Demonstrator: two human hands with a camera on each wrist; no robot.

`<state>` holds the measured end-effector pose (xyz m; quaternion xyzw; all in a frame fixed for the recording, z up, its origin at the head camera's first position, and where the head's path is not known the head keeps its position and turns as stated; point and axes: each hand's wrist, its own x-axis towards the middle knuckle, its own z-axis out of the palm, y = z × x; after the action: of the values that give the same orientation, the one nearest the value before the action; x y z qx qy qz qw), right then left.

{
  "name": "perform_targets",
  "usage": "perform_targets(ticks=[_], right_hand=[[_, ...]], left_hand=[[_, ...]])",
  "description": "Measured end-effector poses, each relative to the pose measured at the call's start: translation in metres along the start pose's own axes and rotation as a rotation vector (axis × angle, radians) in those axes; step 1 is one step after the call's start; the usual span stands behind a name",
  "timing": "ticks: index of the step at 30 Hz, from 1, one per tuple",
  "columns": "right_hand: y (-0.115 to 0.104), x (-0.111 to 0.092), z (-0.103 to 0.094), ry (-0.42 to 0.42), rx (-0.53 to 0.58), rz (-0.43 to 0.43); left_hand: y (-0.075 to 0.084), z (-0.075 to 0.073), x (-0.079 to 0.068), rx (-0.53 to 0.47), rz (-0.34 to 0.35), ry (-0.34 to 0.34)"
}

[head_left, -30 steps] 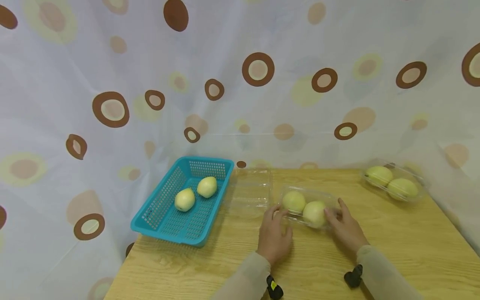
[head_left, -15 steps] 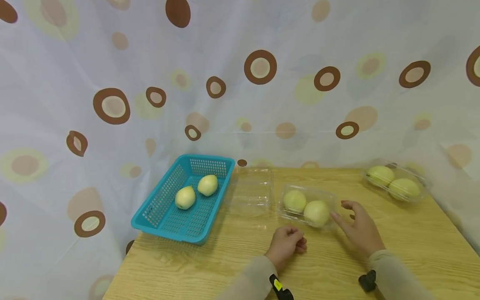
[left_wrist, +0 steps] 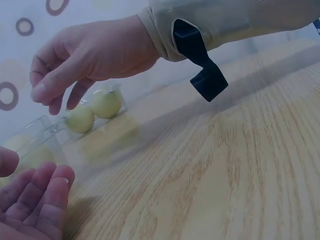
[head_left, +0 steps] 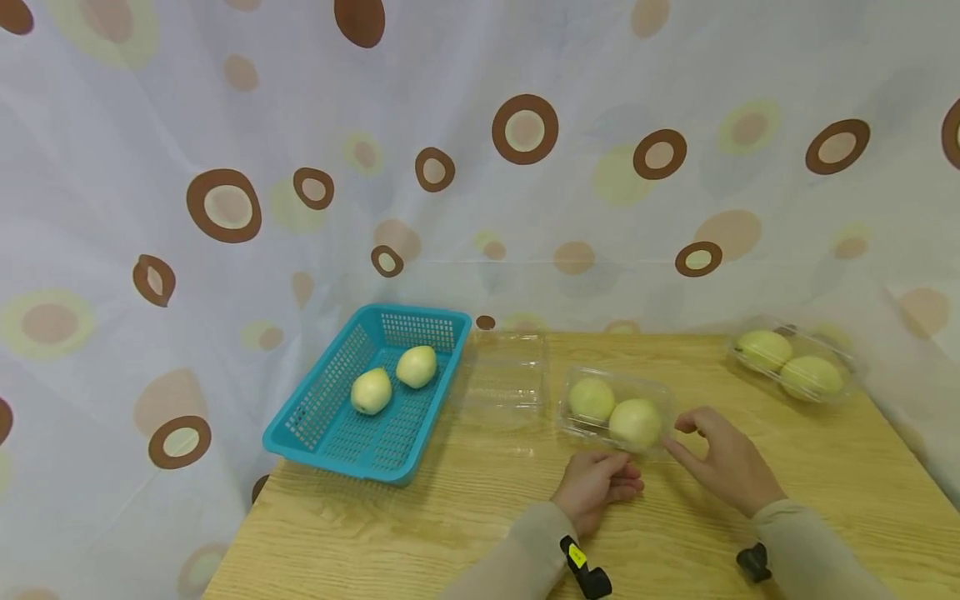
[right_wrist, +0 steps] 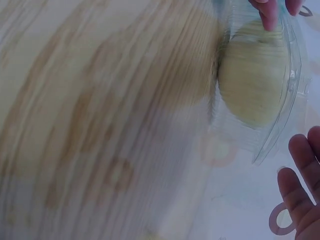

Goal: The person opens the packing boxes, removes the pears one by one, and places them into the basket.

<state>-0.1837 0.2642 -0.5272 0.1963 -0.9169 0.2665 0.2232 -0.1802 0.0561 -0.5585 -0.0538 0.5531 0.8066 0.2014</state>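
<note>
A clear plastic clamshell box (head_left: 573, 421) with two pale yellow, pear-like fruits (head_left: 635, 424) inside sits on the wooden table; its lid appears closed. My left hand (head_left: 597, 487) is just in front of the box, palm turned inward and fingers loosely bent, holding nothing. Beside the right end of the box my right hand (head_left: 723, 467) hovers, thumb toward the plastic and fingers softly curved. The left wrist view shows that right hand (left_wrist: 85, 55) raised over the table with nothing in it. One fruit (right_wrist: 252, 80) shows through the plastic in the right wrist view.
A blue plastic basket (head_left: 341, 462) at the left contains two more fruits (head_left: 416, 367). Next to it lies an open clear clamshell (head_left: 501, 385). Another packed box (head_left: 787, 367) stands at the far right, near the table edge. A patterned curtain (head_left: 450, 233) hangs behind.
My left hand has left the box's front left corner, drawn back and shifted right. My right hand has moved off the box's right side, rightward and slightly back. The box has stayed put.
</note>
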Motion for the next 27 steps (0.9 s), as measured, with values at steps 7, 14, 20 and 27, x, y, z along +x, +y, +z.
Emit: perform_targets(ticks=[7, 14, 20, 27], right_hand=[[0.006, -0.002, 0.0, -0.043, -0.032, -0.093], [0.007, -0.003, 0.001, -0.077, -0.056, -0.114], [0.008, -0.004, 0.001, -0.064, -0.089, -0.145], [0.008, -0.001, 0.0, -0.031, -0.107, -0.22]], left_hand=[[0.001, 0.003, 0.003, 0.022, 0.001, 0.005], [0.002, 0.007, 0.006, 0.075, -0.008, 0.04], [0.003, 0.01, 0.009, 0.101, -0.019, 0.053], [0.005, 0.013, 0.01, 0.121, -0.022, 0.059]])
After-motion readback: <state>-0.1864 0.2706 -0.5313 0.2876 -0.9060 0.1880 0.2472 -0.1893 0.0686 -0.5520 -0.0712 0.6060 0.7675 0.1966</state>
